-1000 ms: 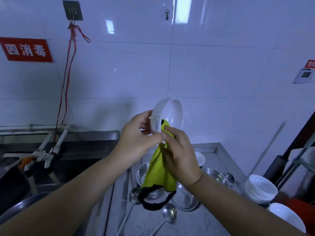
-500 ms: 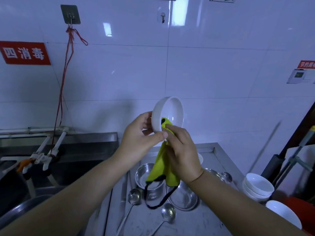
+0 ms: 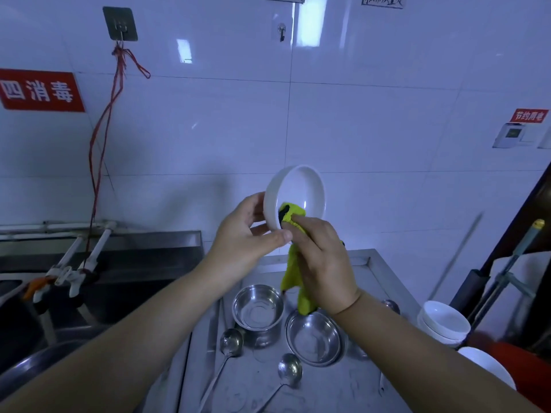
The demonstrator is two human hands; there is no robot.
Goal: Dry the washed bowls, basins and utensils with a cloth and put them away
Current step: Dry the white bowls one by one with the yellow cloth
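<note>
The white bowl [image 3: 302,186] is held up on edge in front of the tiled wall [image 3: 357,129], well above the steel counter [image 3: 384,281], with open air all round its upper rim. The left hand [image 3: 244,234] grips its lower left rim, thumb across the near edge and fingers behind. The right hand [image 3: 322,263], touching the left thumb, is curled round the yellow-green cloth [image 3: 293,272] and presses a bunched end inside the bowl; the rest hangs down to just above the counter. Below the hands a deep steel basin [image 3: 258,314] and a shallow steel bowl [image 3: 314,338] stand side by side, with two ladles [image 3: 231,342] in front, their handles cut off at the bottom edge. The counter's raised lip runs along the back and right. A stack of white bowls [image 3: 444,323] sits past that right edge. The sink [image 3: 119,290] lies to the left. The right wrist hides most of a rounded steel piece [image 3: 390,305] behind it.
</note>
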